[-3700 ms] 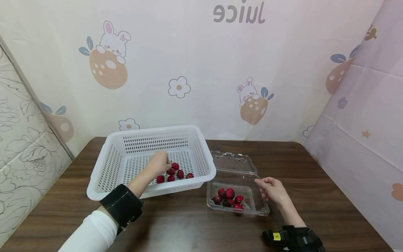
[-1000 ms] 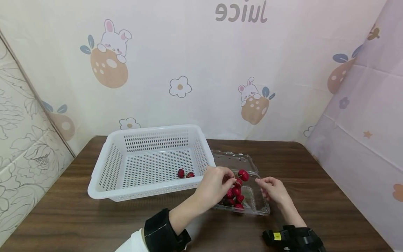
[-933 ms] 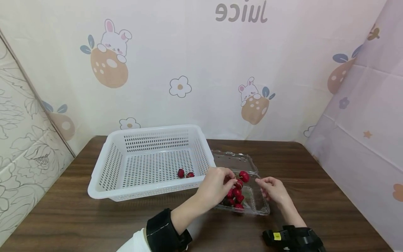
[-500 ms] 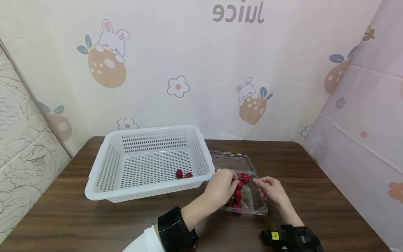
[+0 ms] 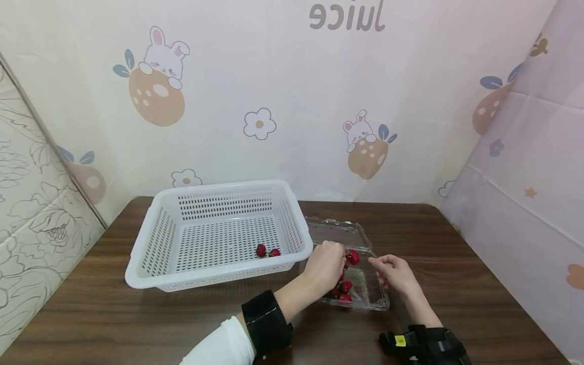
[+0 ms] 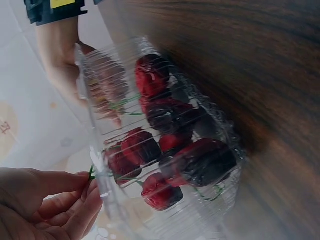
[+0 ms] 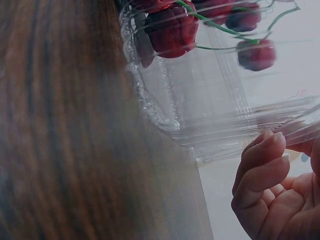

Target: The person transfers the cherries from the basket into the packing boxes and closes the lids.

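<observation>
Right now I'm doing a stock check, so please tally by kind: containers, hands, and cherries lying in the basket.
Containers: 2 (basket, box)
Hands: 2 (left hand, right hand)
Cherries in the basket: 2
Total: 6

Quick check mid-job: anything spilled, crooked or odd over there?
Nothing looks spilled: two red fruits lie in the white basket, the other visible fruits in the clear box. The one oddity I see is the "Juice" lettering on the backdrop: it reads backwards.
</observation>
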Tool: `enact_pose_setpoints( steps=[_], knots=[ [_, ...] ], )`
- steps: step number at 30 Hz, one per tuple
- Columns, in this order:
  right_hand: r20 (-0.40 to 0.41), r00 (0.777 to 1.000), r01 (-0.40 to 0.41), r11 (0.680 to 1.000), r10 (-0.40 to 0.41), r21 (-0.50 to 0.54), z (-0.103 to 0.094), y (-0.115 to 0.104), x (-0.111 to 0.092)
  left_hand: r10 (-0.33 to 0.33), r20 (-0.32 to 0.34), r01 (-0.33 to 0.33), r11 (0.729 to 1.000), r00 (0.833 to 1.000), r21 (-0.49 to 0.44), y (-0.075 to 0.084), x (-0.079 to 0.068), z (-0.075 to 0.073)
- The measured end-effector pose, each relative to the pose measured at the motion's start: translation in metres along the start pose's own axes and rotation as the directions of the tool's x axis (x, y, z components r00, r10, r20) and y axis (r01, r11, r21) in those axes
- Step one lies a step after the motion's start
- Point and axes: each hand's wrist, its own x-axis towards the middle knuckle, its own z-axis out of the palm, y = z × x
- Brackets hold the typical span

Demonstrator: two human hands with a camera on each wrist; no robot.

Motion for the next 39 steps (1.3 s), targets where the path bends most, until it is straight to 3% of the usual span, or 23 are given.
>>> enact_pose_setpoints(
  steps=[11, 17, 26, 30, 39],
  knots=[
    [-0.009, 1.000, -0.007, 1.000, 0.007, -0.004, -0.001, 0.000, 0.000, -0.066, 0.108, 0.062, 0.997, 0.992, 0.037, 0.006, 0.006, 0.014],
    [-0.009, 1.000, 0.000, 1.000, 0.000, -0.009, -0.001, 0.001, 0.000, -0.042, 0.127, 0.034, 0.997, 0.991, 0.065, 0.007, 0.006, 0.021],
    [-0.010, 1.000, 0.004, 1.000, -0.004, -0.009, 0.000, 0.000, 0.000, 0.011, 0.208, -0.026, 0.997, 0.978, 0.069, 0.008, 0.001, 0.025],
    [-0.006, 1.000, 0.004, 1.000, -0.004, -0.002, 0.000, 0.000, 0.000, 0.022, 0.216, -0.032, 0.999, 0.976, 0.040, 0.007, -0.002, 0.024],
    [-0.005, 1.000, 0.008, 1.000, -0.008, 0.002, 0.000, 0.000, 0.001, 0.055, 0.153, -0.060, 0.998, 0.987, 0.028, 0.004, -0.009, 0.012]
  ],
)
